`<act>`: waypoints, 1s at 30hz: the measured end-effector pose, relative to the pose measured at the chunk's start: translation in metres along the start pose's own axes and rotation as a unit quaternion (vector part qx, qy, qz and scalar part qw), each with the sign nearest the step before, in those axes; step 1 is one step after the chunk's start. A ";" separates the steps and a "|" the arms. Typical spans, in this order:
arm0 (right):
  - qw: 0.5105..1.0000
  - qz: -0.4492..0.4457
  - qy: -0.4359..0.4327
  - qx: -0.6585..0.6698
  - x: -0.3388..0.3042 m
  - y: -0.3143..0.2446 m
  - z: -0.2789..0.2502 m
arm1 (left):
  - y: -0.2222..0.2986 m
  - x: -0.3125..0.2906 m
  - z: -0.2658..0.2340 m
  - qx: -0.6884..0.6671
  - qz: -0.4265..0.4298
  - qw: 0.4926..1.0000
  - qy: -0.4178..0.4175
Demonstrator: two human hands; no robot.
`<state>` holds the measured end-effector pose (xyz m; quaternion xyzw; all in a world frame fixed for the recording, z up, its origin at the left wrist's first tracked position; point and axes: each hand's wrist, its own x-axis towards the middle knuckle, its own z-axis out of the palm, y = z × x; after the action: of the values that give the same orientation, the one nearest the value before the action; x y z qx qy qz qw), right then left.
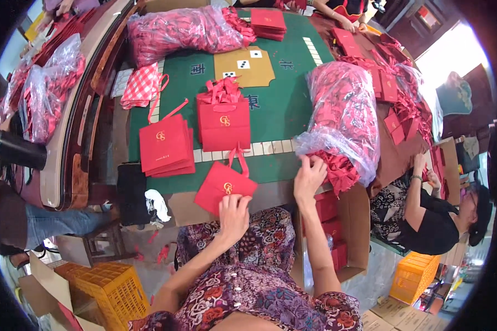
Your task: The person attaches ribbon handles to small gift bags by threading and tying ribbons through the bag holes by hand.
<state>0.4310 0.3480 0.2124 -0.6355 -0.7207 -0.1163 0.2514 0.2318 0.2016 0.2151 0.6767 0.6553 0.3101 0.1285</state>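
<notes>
My left hand [234, 216] presses its curled fingers on the lower right of a flat red paper gift bag [215, 190] at the table's near edge. A loop of red ribbon [239, 160] rises from that bag's top. Further right, my right hand [310, 175] pinches at the red ribbons [337, 172] spilling from the open mouth of a clear plastic sack [342, 110]; its fingertips are partly hidden among them. Beyond my left hand, an upright red gift bag [224, 124] is stuffed with ribbons. A stack of flat red bags [165, 146] lies left of it.
The green-topped table [176, 94] also carries another ribbon-filled sack [185, 33], a red stack [268, 23] and checked cloth [141, 85]. A carton [353, 231] of red bags stands below my right arm. Co-workers sit around; one [431, 215] is at right. Orange crates [113, 284] stand on the floor.
</notes>
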 end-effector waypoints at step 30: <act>0.870 0.037 -0.235 0.433 -0.047 -0.110 -0.044 | -0.061 0.064 -0.020 0.020 -0.015 1.000 -0.007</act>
<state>0.3367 0.2677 0.2422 -0.4976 -0.7127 0.3693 0.3289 0.1679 0.2651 0.2109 0.6715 0.6704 0.2900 0.1245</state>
